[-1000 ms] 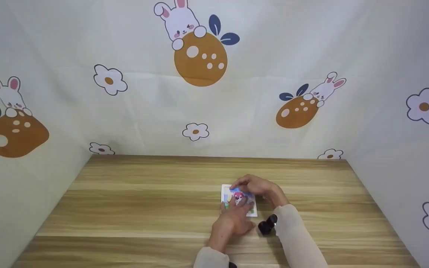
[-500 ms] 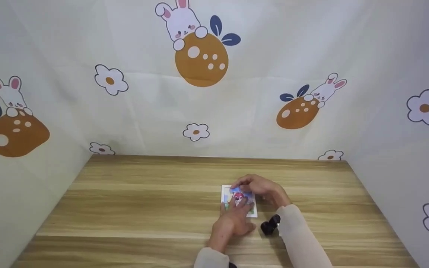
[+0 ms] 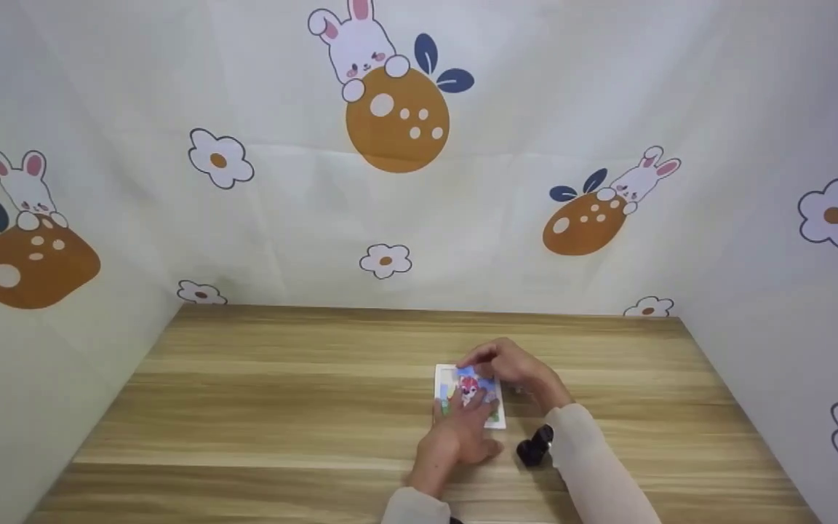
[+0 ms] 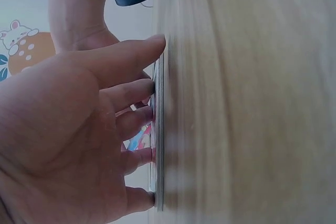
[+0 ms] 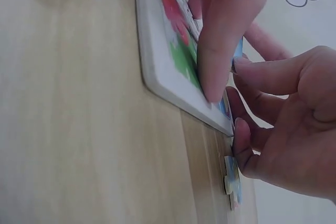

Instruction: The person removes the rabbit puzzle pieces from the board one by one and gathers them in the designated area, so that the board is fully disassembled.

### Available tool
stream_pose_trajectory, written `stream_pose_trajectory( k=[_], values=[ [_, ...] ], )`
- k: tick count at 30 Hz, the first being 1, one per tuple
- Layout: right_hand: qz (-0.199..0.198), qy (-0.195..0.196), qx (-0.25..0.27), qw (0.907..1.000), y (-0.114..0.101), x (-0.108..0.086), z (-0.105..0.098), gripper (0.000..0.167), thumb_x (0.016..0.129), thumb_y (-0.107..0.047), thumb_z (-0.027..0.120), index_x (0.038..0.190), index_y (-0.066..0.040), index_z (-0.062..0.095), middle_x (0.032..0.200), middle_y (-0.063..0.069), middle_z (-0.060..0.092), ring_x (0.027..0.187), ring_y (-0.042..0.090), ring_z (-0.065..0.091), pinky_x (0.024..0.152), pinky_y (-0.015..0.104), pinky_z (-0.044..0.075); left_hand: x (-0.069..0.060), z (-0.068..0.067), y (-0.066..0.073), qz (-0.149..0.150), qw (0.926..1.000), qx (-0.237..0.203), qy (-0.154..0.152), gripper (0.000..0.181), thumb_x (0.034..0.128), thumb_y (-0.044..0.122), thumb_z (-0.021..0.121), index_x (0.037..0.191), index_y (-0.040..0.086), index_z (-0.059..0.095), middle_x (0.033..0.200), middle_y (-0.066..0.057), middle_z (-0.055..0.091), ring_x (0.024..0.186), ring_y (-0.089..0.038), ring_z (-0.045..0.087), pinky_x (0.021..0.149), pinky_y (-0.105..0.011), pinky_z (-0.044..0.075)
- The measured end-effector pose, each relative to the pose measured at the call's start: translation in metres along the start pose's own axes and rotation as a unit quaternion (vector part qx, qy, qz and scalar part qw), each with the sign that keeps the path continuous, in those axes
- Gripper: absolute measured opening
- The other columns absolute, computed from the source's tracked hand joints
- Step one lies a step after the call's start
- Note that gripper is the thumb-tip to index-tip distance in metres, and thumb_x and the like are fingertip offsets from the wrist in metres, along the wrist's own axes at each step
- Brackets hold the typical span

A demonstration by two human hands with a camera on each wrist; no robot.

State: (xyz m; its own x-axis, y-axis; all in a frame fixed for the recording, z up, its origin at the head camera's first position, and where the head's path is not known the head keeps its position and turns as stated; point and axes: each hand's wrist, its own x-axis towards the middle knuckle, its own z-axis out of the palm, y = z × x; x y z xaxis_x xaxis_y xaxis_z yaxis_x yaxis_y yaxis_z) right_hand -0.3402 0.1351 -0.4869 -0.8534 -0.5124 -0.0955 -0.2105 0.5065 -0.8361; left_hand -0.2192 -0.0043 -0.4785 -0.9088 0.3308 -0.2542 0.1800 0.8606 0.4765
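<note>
A small jigsaw puzzle [image 3: 449, 377] in a white frame, with a pink-and-white cartoon dog, lies flat on the wooden table [image 3: 281, 407]. Spread fingers of my left hand [image 3: 466, 433] rest on its near part, and the left wrist view shows the fingertips against its surface. At the far right corner is my right hand [image 3: 517, 367]. Its thumb and a finger pinch a small blue puzzle piece [image 5: 238, 50], mostly hidden by the fingers. Other right fingers are curled by the frame's edge. My left fingers cover part of the picture.
Loose puzzle pieces [image 5: 232, 179] lie on the table beside the frame, under the right hand. A black wrist camera [image 3: 535, 446] sits at the right cuff, just above the table. Pale cloth walls [image 3: 302, 204] with rabbits and oranges enclose the table.
My right hand has shifted slightly right along the frame's far edge, uncovering a little more of the picture. The left hand stays on the puzzle. The whole head view has drifted slightly.
</note>
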Motion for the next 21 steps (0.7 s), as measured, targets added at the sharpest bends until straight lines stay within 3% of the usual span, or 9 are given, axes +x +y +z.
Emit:
stream_pose_trajectory(
  k=[6,11,15,21],
  values=[
    [0.029,0.034,-0.001,0.9990,-0.002,-0.008,-0.010,0.029,0.094,0.000,0.059,0.104,-0.017,0.080,0.116,0.005,0.075,0.096,0.017,0.063,0.081,0.029,0.053,0.000,0.000,-0.001,-0.004,1.0000,0.000,-0.003,0.071,0.0895,0.039,0.070,0.153,0.021,0.043,0.166,-0.002,0.030,0.156,-0.036,0.016,0.122,-0.067,0.011],
    [0.020,0.070,0.001,0.9974,-0.003,-0.023,-0.024,0.024,0.095,-0.004,0.062,0.109,-0.014,0.079,0.117,0.008,0.075,0.107,0.022,0.066,0.092,0.037,0.057,0.000,0.000,-0.001,-0.006,1.0000,0.003,-0.001,0.070,0.0891,0.038,0.071,0.152,0.022,0.044,0.166,-0.002,0.031,0.156,-0.036,0.017,0.123,-0.066,0.011],
    [0.005,0.110,0.006,0.9939,0.002,-0.034,-0.031,0.024,0.095,-0.006,0.065,0.115,-0.009,0.076,0.115,0.013,0.075,0.102,0.019,0.068,0.086,0.029,0.057,0.000,0.000,0.000,-0.008,1.0000,0.001,-0.005,0.070,0.0897,0.038,0.070,0.152,0.023,0.043,0.166,-0.001,0.029,0.157,-0.035,0.015,0.124,-0.065,0.010],
    [-0.004,0.135,0.015,0.9907,0.015,-0.045,-0.039,0.024,0.094,-0.002,0.064,0.117,0.002,0.071,0.115,0.021,0.073,0.099,0.018,0.068,0.078,0.016,0.053,0.000,0.001,0.000,-0.010,0.9999,0.007,-0.003,0.070,0.0900,0.039,0.070,0.153,0.023,0.043,0.167,-0.001,0.028,0.157,-0.034,0.016,0.123,-0.065,0.012]
  ],
)
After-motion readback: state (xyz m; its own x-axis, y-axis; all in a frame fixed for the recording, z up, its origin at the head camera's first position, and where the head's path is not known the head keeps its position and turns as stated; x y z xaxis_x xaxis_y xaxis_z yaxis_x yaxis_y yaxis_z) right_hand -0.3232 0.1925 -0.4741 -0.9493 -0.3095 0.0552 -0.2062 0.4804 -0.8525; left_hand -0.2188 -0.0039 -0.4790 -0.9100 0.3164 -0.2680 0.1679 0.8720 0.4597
